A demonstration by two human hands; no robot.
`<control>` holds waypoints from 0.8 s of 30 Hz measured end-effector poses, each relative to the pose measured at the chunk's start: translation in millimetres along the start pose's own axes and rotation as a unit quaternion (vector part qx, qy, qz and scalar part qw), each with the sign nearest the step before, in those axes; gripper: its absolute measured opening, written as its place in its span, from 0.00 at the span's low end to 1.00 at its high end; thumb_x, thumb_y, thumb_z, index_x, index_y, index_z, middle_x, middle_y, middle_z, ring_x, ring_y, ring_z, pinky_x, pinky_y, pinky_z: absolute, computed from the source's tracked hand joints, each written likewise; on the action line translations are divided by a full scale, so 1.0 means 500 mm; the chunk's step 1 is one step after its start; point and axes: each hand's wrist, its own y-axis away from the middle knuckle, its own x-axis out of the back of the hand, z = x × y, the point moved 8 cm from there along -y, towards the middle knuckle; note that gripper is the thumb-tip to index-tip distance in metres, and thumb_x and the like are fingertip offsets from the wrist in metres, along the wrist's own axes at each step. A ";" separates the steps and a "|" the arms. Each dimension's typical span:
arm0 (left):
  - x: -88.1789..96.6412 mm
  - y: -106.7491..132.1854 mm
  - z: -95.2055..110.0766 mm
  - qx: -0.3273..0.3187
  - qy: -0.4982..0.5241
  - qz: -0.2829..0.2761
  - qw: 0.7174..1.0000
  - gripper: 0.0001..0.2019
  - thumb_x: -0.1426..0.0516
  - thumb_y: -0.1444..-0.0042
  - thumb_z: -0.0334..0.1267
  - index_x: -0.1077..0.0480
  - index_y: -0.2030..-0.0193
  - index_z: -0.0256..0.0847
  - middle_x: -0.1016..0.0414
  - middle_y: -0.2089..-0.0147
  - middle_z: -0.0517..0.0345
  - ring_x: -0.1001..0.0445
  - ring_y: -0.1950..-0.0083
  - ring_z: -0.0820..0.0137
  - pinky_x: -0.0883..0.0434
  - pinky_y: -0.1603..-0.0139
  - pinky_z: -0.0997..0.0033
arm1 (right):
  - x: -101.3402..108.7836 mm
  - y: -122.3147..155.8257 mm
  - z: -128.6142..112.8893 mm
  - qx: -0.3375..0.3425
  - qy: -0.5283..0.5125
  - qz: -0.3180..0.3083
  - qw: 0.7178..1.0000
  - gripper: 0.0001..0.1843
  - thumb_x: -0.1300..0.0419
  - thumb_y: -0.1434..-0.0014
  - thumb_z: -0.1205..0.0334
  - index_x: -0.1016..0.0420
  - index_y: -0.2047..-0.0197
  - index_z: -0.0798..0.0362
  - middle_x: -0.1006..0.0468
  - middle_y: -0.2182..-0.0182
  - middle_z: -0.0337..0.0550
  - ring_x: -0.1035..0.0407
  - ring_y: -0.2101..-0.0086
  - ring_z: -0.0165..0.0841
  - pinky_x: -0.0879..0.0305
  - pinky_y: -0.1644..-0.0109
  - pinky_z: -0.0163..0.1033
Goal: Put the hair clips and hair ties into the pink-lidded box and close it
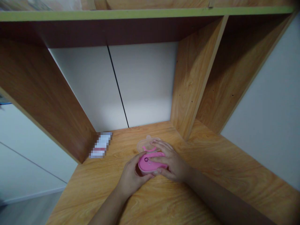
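A small pink oval box [143,165] rests on the wooden desktop between my two hands. Behind it lies a see-through lid-like piece [142,145] with a pink curved strip along its near side. A small dark ring [146,159] shows on the pink surface, with a fainter ring mark close by. My left hand [131,175] wraps the box's left side, thumb along the near edge. My right hand [172,162] grips from the right, its thumb at the near rim and one finger over the pink surface. Its other fingers reach across the see-through piece.
A blurred white card or packet [101,145] lies at the desk's back left. Wooden side panels [189,84] and a white back panel [147,84] enclose the area, with a green-edged shelf [140,13] overhead. The desktop [105,181] ends at the left above the floor.
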 end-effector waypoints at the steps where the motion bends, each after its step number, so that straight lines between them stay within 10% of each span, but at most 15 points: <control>1: 0.001 0.000 0.000 -0.002 0.000 0.002 1.000 0.37 0.29 0.55 0.45 0.33 0.38 0.43 0.24 0.40 0.45 0.23 0.42 0.54 0.27 0.39 0.53 | 0.001 -0.001 -0.004 0.003 -0.007 0.001 1.000 0.23 0.41 0.37 0.49 0.25 0.40 0.44 0.44 0.30 0.48 0.50 0.32 0.49 0.52 0.30 0.64; 9: 0.004 0.000 0.001 -0.008 -0.008 0.001 1.000 0.38 0.28 0.57 0.42 0.33 0.38 0.44 0.24 0.41 0.46 0.24 0.42 0.54 0.27 0.39 0.52 | 0.053 0.007 0.060 -0.156 -0.022 0.158 0.975 0.06 0.40 0.37 0.63 0.20 0.60 0.50 0.22 0.63 0.46 0.28 0.60 0.38 0.29 0.54 0.45; 24: 0.001 0.003 0.002 -0.009 -0.029 -0.006 1.000 0.41 0.29 0.54 0.42 0.39 0.35 0.45 0.26 0.39 0.47 0.25 0.41 0.56 0.28 0.39 0.52 | 0.028 0.016 0.100 -0.223 -0.099 0.067 0.967 0.05 0.36 0.41 0.64 0.18 0.62 0.49 0.20 0.68 0.42 0.27 0.66 0.34 0.32 0.60 0.39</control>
